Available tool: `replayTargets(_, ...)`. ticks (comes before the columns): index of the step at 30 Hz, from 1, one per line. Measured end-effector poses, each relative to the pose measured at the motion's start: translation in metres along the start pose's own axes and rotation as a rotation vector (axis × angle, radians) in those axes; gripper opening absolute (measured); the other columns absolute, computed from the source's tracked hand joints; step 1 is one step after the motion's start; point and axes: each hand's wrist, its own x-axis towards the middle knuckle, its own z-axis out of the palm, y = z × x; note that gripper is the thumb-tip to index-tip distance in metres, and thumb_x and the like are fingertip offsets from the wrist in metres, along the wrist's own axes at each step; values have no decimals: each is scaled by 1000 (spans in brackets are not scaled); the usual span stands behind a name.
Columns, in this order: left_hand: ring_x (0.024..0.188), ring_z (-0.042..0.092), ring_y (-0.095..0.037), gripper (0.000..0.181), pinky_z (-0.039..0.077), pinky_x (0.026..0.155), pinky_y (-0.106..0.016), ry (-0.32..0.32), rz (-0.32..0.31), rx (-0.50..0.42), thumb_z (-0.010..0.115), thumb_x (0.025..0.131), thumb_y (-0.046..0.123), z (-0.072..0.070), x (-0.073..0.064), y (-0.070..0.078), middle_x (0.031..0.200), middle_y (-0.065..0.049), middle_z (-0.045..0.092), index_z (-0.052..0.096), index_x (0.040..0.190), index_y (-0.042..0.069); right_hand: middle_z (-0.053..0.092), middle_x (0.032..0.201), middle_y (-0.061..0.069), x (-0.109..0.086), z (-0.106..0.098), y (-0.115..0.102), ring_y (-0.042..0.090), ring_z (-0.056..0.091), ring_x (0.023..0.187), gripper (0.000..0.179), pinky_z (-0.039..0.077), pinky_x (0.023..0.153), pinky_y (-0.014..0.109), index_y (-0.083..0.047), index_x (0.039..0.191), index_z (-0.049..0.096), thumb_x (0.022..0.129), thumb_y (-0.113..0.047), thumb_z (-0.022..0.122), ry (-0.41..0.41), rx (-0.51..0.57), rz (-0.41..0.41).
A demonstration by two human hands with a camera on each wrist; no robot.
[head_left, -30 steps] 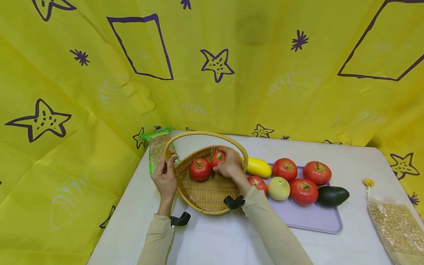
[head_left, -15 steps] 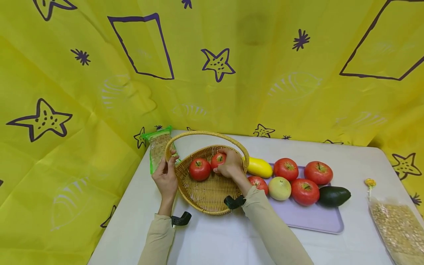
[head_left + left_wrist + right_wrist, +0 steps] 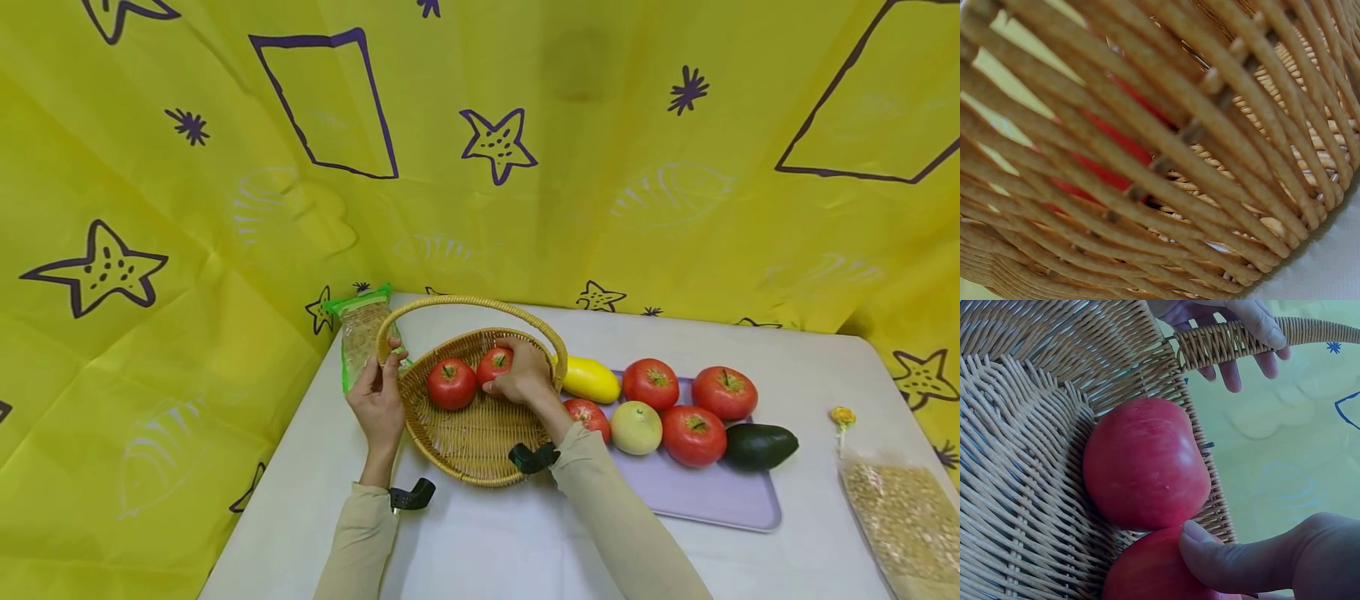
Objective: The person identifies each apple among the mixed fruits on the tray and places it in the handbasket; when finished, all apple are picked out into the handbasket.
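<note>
A wicker basket with an arched handle stands on the table. My left hand grips the handle near its left base; in the right wrist view its thumb lies over the wrapped cane and several fingers show beyond. Inside the basket, my right hand holds a red tomato against the back right, its thumb on the near side and its other fingers mostly hidden. Touching that one on the left is another red tomato. Through the weave, the left wrist view shows a patch of red.
Right of the basket, a lilac tray bears several tomatoes, a pale round fruit and a dark green avocado-like fruit. A yellow elongated vegetable lies beside the basket. Filled bags lie behind left and far right.
The head view has drifted slightly, so everything sits a little further right. Both hands, the basket and the tomatoes keep their places relative to one another.
</note>
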Motion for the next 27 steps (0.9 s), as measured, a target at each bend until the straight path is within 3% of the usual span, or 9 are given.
replayTargets(9, 99, 78, -11, 28, 60, 87, -19, -7, 1, -14, 61, 104, -5, 0, 0, -1, 114, -35, 73, 72, 129, -8, 63, 143, 22, -3, -1, -1, 42, 62, 129, 81, 53, 108, 56, -8, 147, 61, 73, -7, 96, -35, 30, -12)
replayTargets(16, 98, 78, -11, 28, 61, 85, -25, -9, 9, -7, 61, 105, -4, 0, -1, 0, 114, -37, 72, 68, 129, -16, 59, 149, 22, -5, -2, -1, 44, 59, 134, 84, 49, 112, 58, -5, 151, 55, 77, -12, 95, -79, -9, -68)
replayTargets(19, 98, 78, -13, 28, 61, 86, -23, -7, 7, -7, 61, 105, -4, 0, 0, 0, 114, -36, 73, 68, 129, -14, 57, 151, 22, -8, -3, -2, 44, 57, 136, 84, 49, 113, 57, -4, 152, 54, 79, -14, 94, -86, 0, -94)
replayTargets(24, 99, 79, -13, 28, 60, 87, -21, -6, 12, -16, 60, 104, -6, 0, -1, -1, 115, -36, 72, 68, 129, -15, 51, 159, 21, -17, -9, -4, 44, 50, 144, 83, 42, 119, 59, -5, 154, 52, 83, -21, 92, -102, 10, -165)
replayTargets(27, 100, 78, -12, 28, 61, 87, -21, -7, 14, -21, 59, 105, -6, 0, -2, -1, 115, -38, 71, 68, 130, -15, 43, 165, 21, -26, -16, -3, 45, 43, 150, 83, 38, 122, 61, -6, 157, 49, 87, -26, 89, -147, 24, -253)
